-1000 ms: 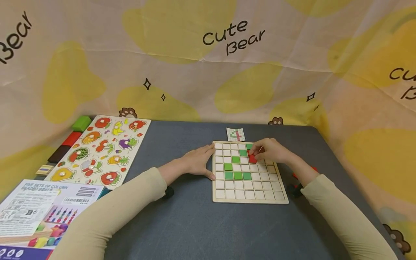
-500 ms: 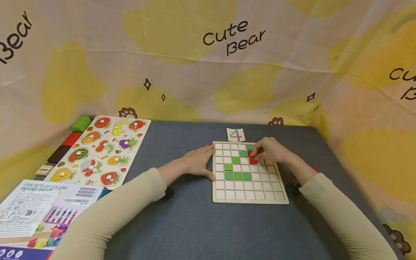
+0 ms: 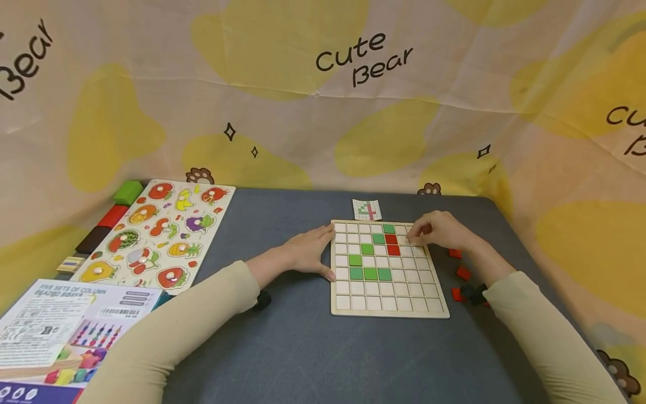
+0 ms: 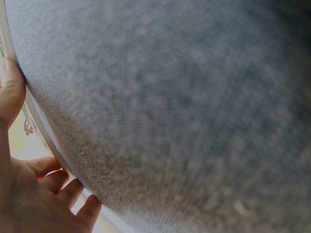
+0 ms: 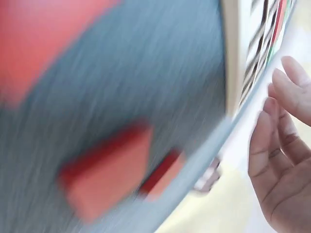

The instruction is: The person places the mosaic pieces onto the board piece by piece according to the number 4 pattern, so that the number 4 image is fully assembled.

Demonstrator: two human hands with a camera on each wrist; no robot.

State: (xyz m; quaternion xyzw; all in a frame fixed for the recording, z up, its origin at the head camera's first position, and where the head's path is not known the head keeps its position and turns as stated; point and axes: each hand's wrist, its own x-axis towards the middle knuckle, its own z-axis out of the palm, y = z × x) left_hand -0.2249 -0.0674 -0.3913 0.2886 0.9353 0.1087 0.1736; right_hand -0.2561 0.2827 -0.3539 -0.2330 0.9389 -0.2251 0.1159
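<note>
A wooden grid board [image 3: 393, 314] with white square cells lies on the dark table. Green tiles [image 3: 370, 274] run in a slanting line and a short row on it, and two red tiles [image 3: 393, 250] sit one below the other near the top. My left hand [image 3: 305, 251] rests against the board's left edge, thumb and fingers spread along it. Over the upper right cells hovers my right hand [image 3: 443, 230], its fingers loosely bent and nothing between them. Thick red tiles [image 5: 109, 177] lie beyond the board's side in the right wrist view.
A small pattern card [image 3: 367, 210] lies behind the board. Loose red tiles [image 3: 463, 273] are scattered right of it, partly under my right wrist. At left are a fruit knob puzzle [image 3: 174, 245], a beaded-boxes package [image 3: 65, 336] and coloured blocks [image 3: 128, 192].
My right hand has let go of the upper red tile and moved right, uncovering both red tiles in their cells. My left hand has stayed at the board's edge.
</note>
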